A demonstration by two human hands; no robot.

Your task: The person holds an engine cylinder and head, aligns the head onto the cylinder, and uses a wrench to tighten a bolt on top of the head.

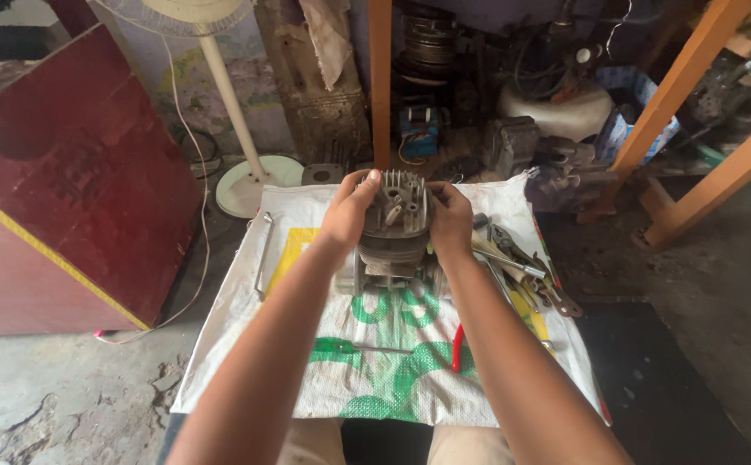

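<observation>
Grey finned engine cylinder (395, 226) (grimy) gripped between left hand (350, 211), right hand (450, 220).

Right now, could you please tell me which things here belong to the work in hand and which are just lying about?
In hand:
- left hand and right hand, gripping the finned engine cylinder
- woven sack beneath it

Lying about:
- pile of wrenches
- red-handled tool
- long metal bar
- fan stand
- red wooden cabinet
</observation>
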